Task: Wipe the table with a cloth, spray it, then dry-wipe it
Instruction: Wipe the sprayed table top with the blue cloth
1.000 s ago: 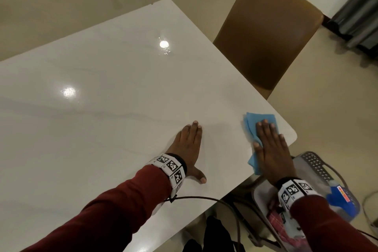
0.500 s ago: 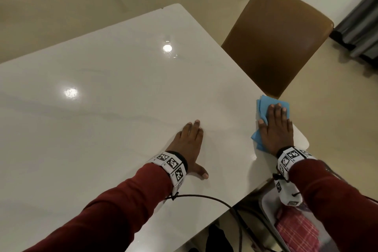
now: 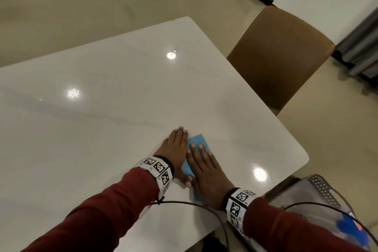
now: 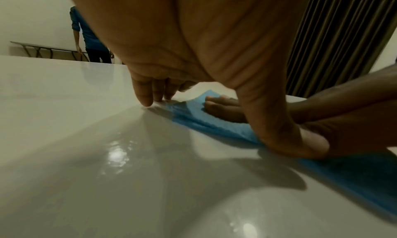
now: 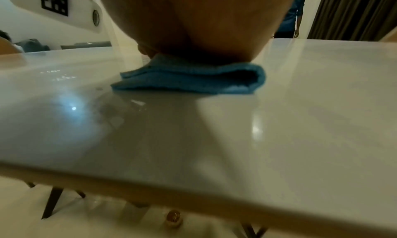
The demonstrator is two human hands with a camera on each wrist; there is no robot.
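A folded blue cloth point(image 3: 198, 141) lies flat on the glossy white table point(image 3: 102, 118) near its front right part. My right hand point(image 3: 204, 166) presses on the cloth with straight fingers, palm down. My left hand point(image 3: 173, 150) rests flat on the table just left of the cloth, its edge touching the right hand. In the left wrist view the cloth point(image 4: 214, 122) lies under the right hand's fingers point(image 4: 221, 104), and my left fingertips point(image 4: 148, 102) touch the tabletop. In the right wrist view the cloth point(image 5: 189, 80) bulges out from under my palm.
A brown chair point(image 3: 282, 55) stands at the table's right side. A grey perforated basket point(image 3: 319, 200) with a blue item point(image 3: 351, 229) sits on the floor at the lower right. A cable point(image 3: 194, 203) runs across the table's front edge. A person in blue point(image 4: 88, 37) stands far behind.
My right hand has slid the cloth leftward from the table's right edge to beside my left hand. The left hand has stayed in place.
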